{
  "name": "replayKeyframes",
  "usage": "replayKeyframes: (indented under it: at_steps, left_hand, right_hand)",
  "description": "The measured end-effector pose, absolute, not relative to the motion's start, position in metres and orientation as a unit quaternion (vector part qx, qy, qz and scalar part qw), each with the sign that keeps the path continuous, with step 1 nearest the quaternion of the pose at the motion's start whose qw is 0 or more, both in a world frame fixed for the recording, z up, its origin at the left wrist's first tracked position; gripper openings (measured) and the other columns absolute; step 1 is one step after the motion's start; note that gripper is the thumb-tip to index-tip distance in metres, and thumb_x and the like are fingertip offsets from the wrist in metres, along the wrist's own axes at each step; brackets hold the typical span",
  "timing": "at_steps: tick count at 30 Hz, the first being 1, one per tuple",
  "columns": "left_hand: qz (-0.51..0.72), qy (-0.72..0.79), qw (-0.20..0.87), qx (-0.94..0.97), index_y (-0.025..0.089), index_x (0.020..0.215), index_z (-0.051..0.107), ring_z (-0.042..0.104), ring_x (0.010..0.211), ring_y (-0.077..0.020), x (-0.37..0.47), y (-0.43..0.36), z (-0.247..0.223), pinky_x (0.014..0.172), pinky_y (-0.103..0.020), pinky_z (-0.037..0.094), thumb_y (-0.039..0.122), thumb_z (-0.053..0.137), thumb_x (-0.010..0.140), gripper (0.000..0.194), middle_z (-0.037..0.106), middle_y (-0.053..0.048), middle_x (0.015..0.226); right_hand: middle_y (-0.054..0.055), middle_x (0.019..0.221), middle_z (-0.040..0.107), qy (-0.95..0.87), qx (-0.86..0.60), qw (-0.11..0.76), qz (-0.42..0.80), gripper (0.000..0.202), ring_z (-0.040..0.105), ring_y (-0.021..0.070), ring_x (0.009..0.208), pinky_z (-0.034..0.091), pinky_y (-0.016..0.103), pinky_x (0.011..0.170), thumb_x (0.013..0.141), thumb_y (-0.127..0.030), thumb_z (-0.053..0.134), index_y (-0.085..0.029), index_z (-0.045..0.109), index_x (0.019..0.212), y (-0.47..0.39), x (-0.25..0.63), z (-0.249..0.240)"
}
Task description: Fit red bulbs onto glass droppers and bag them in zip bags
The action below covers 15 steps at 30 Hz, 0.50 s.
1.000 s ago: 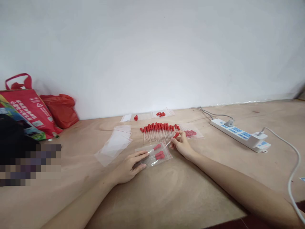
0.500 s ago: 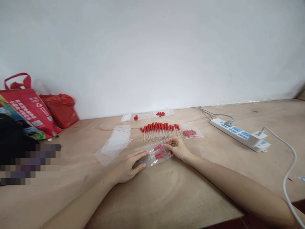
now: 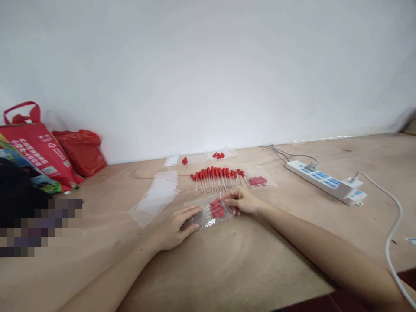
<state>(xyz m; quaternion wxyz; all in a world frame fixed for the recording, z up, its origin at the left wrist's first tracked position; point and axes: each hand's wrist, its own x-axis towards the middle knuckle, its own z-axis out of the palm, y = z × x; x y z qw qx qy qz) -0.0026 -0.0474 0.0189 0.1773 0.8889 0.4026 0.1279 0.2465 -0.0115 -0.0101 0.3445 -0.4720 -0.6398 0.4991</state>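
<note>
At left, red tote (image 3: 48,146), lettering (image 3: 28,151) unreadable; right fingers (image 3: 231,202) pinch clear pouch (image 3: 209,222); left fingers (image 3: 189,211) apart atop it.

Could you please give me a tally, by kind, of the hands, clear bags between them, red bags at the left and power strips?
Hands, the left hand and right hand: 2
Clear bag between them: 1
Red bags, a printed bag and plain bag: 2
Power strip: 1
Total: 6
</note>
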Motion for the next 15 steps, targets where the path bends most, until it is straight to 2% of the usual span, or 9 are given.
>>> replayKeyframes:
  at_steps: [2, 4, 6, 11, 15]
  left_hand:
    - [0.129, 0.394, 0.180, 0.892, 0.024, 0.121, 0.046, 0.042, 0.116, -0.0218, -0.002, -0.047, 0.020, 0.096, -0.039, 0.035, 0.033, 0.045, 0.082, 0.040, 0.047, -0.005, 0.127]
    - [0.131, 0.387, 0.182, 0.894, 0.024, 0.120, 0.047, 0.043, 0.116, -0.0216, -0.002, -0.047, 0.020, 0.096, -0.039, 0.035, 0.032, 0.044, 0.082, 0.039, 0.047, -0.005, 0.127]
    - [0.130, 0.384, 0.186, 0.895, 0.024, 0.120, 0.048, 0.043, 0.115, -0.0217, -0.003, -0.047, 0.020, 0.096, -0.039, 0.035, 0.032, 0.044, 0.082, 0.038, 0.046, -0.005, 0.127]
    - [0.123, 0.388, 0.190, 0.893, 0.025, 0.121, 0.046, 0.042, 0.116, -0.0214, -0.004, -0.046, 0.018, 0.096, -0.039, 0.034, 0.032, 0.043, 0.083, 0.039, 0.045, -0.005, 0.129]
    - [0.116, 0.390, 0.186, 0.894, 0.023, 0.122, 0.046, 0.041, 0.117, -0.0208, -0.005, -0.046, 0.016, 0.097, -0.038, 0.033, 0.032, 0.043, 0.084, 0.039, 0.044, -0.006, 0.129]
  right_hand:
    - [-0.002, 0.052, 0.056, -0.662, -0.531, 0.381, 0.367, 0.011, 0.048, 0.0085, 0.043, 0.039, 0.020, 0.045, 0.069, -0.021, 0.051, -0.015, 0.060, 0.073, -0.004, 0.257, -0.007]
    - [0.001, 0.068, 0.062, -0.671, -0.589, 0.406, 0.195, 0.011, 0.055, 0.0111, 0.060, 0.042, 0.022, 0.058, 0.068, -0.015, 0.049, -0.016, 0.059, 0.071, 0.007, 0.269, -0.003]
    - [0.004, 0.075, 0.063, -0.659, -0.649, 0.366, 0.104, 0.011, 0.056, 0.0140, 0.070, 0.040, 0.023, 0.064, 0.069, -0.015, 0.047, -0.015, 0.059, 0.070, 0.018, 0.280, 0.002]
    - [0.011, 0.087, 0.062, -0.626, -0.738, 0.237, 0.084, 0.018, 0.058, 0.0187, 0.080, 0.039, 0.024, 0.064, 0.075, -0.023, 0.046, -0.013, 0.055, 0.088, 0.040, 0.284, 0.008]
    - [0.017, 0.095, 0.059, -0.615, -0.764, 0.176, 0.087, 0.025, 0.056, 0.0238, 0.090, 0.040, 0.026, 0.066, 0.076, -0.016, 0.046, -0.009, 0.049, 0.099, 0.052, 0.271, 0.007]
